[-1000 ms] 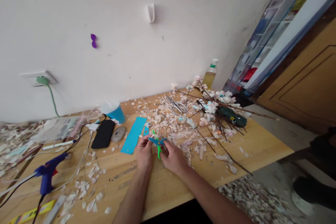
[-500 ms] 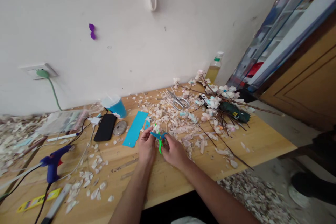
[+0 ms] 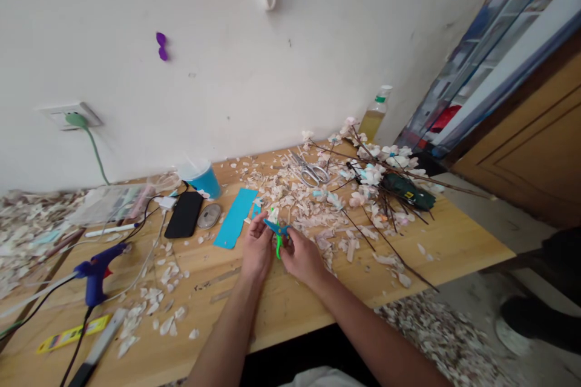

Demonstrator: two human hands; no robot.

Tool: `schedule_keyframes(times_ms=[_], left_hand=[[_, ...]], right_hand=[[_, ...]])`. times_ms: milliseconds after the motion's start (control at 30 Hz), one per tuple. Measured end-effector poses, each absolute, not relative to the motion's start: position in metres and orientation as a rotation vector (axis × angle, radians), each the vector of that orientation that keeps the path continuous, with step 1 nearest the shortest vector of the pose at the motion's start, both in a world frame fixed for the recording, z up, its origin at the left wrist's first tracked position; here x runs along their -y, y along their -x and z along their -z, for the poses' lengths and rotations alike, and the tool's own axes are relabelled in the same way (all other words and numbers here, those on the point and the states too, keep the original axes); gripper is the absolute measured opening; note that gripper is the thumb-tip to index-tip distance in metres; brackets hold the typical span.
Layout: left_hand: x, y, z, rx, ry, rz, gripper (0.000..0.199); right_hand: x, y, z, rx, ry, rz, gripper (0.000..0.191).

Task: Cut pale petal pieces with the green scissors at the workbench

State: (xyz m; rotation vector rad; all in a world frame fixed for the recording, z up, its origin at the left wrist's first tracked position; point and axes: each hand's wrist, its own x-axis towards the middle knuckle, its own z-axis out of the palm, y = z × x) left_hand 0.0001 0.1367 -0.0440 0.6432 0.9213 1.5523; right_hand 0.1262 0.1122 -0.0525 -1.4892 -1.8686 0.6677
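Note:
My right hand [image 3: 303, 259] is closed round the handles of small blue and green scissors [image 3: 279, 232]. Their blades point left, toward the fingertips of my left hand [image 3: 257, 251]. Those fingers pinch a small pale petal-like piece [image 3: 273, 215] beside the blades; its lower part is hidden. A blue strip of sheet [image 3: 236, 217] lies just left of my left hand. Beyond both hands spreads a heap of pale petals and scraps [image 3: 290, 190], with silver scissors [image 3: 313, 174] lying on it.
Twigs with white blossoms [image 3: 372, 174] lie at the right, before a bottle of yellow liquid [image 3: 373, 118]. At the left are a blue cup [image 3: 204, 180], a black phone [image 3: 184, 214], a glue gun [image 3: 95, 275] with cords, and a yellow-cased cutter [image 3: 72, 334].
The whole view has shifted slightly. Both hands stay close together over the table, and the scissors are tilted a little differently, their blades still near my left fingertips.

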Motion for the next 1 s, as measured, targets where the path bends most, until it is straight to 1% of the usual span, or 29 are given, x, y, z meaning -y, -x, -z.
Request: schedule_keyframes(times_ms=[200,367,533,767,900,1000], left_hand=[[-0.138,0.003,0.046,-0.963,-0.659,-1.578,0.043],[-0.141,0.007,0.052,-1.016,-0.749,-1.560,0.037],[-0.143,0.009,0.053,-1.017,-0.752,-1.583,0.037],[-0.140,0.008,0.049,-0.997,-0.711,-1.571,0.022],[-0.140,0.010,0.051,-1.026,-0.719,-1.560,0.022],[-0.140,0.010,0.051,-1.025,-0.731,-1.539,0.025]], right_hand=[[-0.112,-0.126,0.055,1.885,1.447,-0.633,0.028],[-0.112,-0.127,0.055,1.852,1.439,-0.652,0.025],[-0.113,-0.127,0.057,1.836,1.470,-0.678,0.024],[-0.114,-0.127,0.057,1.866,1.469,-0.650,0.026],[-0.114,-0.126,0.058,1.878,1.444,-0.617,0.028],[-0.114,-0.126,0.058,1.869,1.447,-0.618,0.025]])
